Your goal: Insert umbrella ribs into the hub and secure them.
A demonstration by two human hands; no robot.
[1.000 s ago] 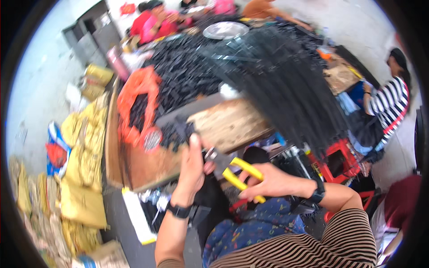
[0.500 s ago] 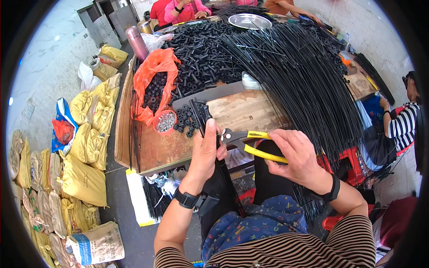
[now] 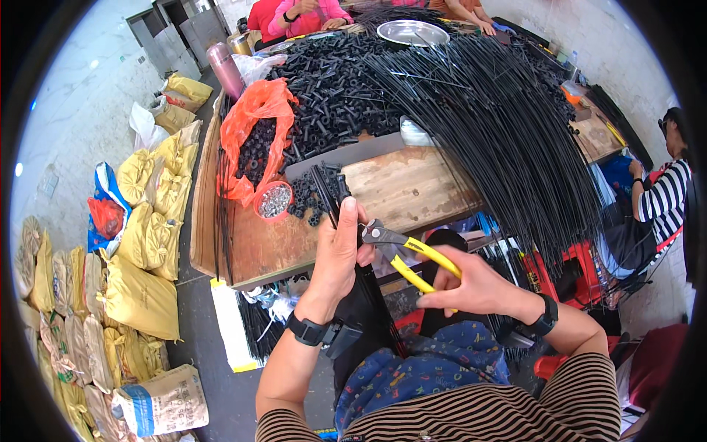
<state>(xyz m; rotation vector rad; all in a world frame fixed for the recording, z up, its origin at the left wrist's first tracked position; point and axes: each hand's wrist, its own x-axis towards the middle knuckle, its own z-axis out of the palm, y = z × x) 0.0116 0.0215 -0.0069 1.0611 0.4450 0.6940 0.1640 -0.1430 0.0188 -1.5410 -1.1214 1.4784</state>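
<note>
My left hand (image 3: 336,250) is closed, thumb up, around a bundle of thin black rods (image 3: 321,186). The rods stick up above the fist and run on below it past my lap. In my closed right hand (image 3: 479,283) are pliers (image 3: 383,235) with a dark head and yellow handles, the handles spread apart. The head of the pliers reaches the fingertips of my left hand beside the rods. Whether its jaws grip anything is too small to tell.
Ahead is a wooden table (image 3: 401,180) with a heap of black tubular parts (image 3: 331,96), a large pile of black rods (image 3: 501,132), a red cup of small clear pieces (image 3: 274,200) and an orange plastic bag (image 3: 236,132). Yellow sacks (image 3: 140,295) line the left. Co-workers sit around.
My right hand has turned the pliers so that their handles slope more steeply down to the right. My left hand keeps its hold on the rods. A co-worker's hand at the far right has shifted.
</note>
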